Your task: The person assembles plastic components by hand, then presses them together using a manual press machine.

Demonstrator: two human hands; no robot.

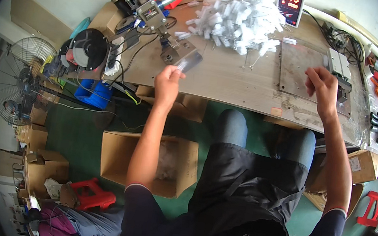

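My left hand [167, 86] is closed in a pinch on a small white-and-clear plastic piece [183, 64], beside the metal block [179, 51] of a bench press [153, 14]. The piece is slightly blurred where it meets the block. My right hand [321, 86] hovers over a flat steel plate [297, 68], its fingers curled together; whatever they may hold is too small or hidden to make out. Close to that hand stands a metal fixture [339, 64] with a pale top. A large heap of similar white-and-clear pieces [241, 19] with thin metal wires lies at the back of the bench.
A counter with a red display [289, 6] stands behind the heap. Cables [349, 44] and tools lie at the right. Left are a standing fan [22, 80], a blue bin [93, 94] and a black round device [87, 49]. An open carton [116, 156] sits on the floor below my left arm.
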